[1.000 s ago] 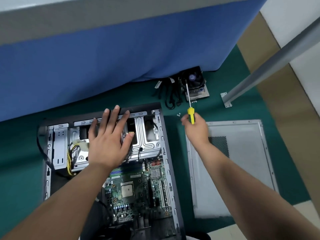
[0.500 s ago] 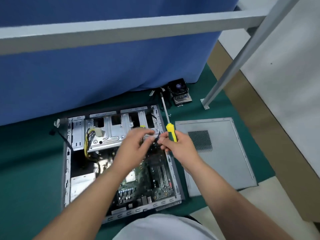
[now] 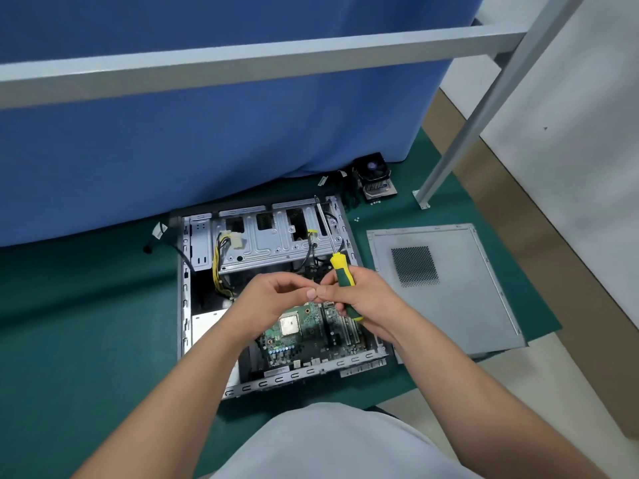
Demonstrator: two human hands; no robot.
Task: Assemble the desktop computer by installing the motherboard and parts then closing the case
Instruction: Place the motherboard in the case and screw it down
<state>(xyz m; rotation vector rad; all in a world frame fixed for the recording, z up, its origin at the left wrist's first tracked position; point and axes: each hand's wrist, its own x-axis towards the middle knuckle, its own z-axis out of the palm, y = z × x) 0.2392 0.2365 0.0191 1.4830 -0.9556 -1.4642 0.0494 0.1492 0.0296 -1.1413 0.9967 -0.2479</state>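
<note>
The open computer case [image 3: 183, 305] lies flat on the green mat, with the motherboard [image 3: 294, 340] inside it and a silver drive cage [image 3: 273, 243] at its far end. Above the board, my right hand [image 3: 370, 299] grips a yellow and green screwdriver [image 3: 340, 267] whose shaft points up and away. My left hand [image 3: 269, 302] meets it fingertip to fingertip. Its thumb and forefinger pinch what looks like a small screw, too tiny to make out. The grey side panel [image 3: 460, 299] lies flat to the right of the case.
A CPU cooler with fan [image 3: 375, 176] sits on the mat beyond the case, with loose screws [image 3: 375, 202] near it. A blue curtain [image 3: 207, 150] hangs behind. A grey metal frame leg [image 3: 466, 133] slants down at the right.
My right hand brought the screwdriver back from the loose screws to above the motherboard. My left hand left the drive cage and met it. The camera pulled back.
</note>
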